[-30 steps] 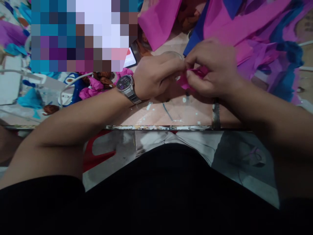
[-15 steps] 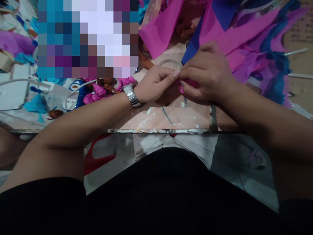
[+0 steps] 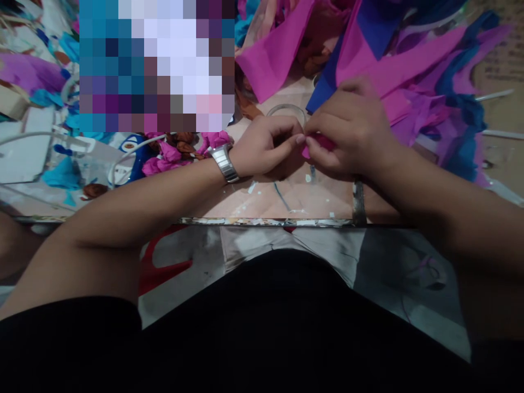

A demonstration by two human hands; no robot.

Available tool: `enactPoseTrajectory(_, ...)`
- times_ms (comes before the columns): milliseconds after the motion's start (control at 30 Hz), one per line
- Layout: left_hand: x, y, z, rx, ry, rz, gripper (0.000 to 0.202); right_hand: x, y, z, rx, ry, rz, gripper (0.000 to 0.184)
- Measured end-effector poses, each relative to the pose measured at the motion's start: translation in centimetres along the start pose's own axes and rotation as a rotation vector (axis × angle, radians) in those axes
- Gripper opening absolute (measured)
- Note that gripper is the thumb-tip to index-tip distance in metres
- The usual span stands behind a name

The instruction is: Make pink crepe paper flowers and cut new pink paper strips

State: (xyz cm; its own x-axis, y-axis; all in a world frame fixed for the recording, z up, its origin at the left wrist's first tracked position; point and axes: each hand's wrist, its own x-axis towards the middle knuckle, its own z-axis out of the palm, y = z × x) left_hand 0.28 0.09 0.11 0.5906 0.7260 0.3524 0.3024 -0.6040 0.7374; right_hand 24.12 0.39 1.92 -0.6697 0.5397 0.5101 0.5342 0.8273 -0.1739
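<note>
Both hands meet over the middle of the table (image 3: 262,202). My left hand (image 3: 262,146), with a metal watch on its wrist, is curled and pinches one end of a small pink paper piece (image 3: 318,144). My right hand (image 3: 354,128) has its fingers closed over the other end, so most of the paper is hidden. A clear round ring or glass rim (image 3: 286,111) lies just behind the left hand.
Pink sheets (image 3: 274,54), blue sheets (image 3: 372,22) and purple paper are heaped at the back and right. Crumpled pink and brown paper bits (image 3: 172,153) lie left of my wrist, near a white cable (image 3: 123,158). The table's front edge runs below my forearms.
The watch face has rolled out of sight as my left wrist turned. Both hands closed more tightly on the pink paper, which shows less than before. The view shifted slightly.
</note>
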Motion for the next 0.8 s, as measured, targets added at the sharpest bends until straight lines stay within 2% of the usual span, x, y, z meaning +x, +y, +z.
enactPoseTrajectory(133,-0.2,-0.6,0.1,0.371,0.027,0.23,0.033,0.0,0.2,0.3,0.073,-0.031,0.058,0.009)
enactPoseTrajectory(233,-0.1,-0.9,0.1,0.475,0.001,0.264,0.028,0.1,0.4,0.5,0.128,-0.061,0.086,0.007)
enactPoseTrajectory(333,0.0,-0.7,0.0,0.344,-0.004,0.187,0.037,0.1,0.5,0.5,0.154,-0.055,0.079,0.007)
enactPoseTrajectory(500,0.0,0.6,-0.3,-0.088,-0.073,-0.031,0.058,0.1,0.0,0.2,0.101,-0.001,0.03,0.008)
enactPoseTrajectory(667,0.6,1.7,-0.8,-0.306,-0.187,-0.221,0.06,0.1,-0.3,-0.3,0.018,-0.001,-0.046,0.008)
enactPoseTrajectory(800,1.2,1.9,-1.2,-0.366,-0.262,-0.282,0.056,0.1,-0.2,-0.5,-0.084,0.017,-0.11,0.01)
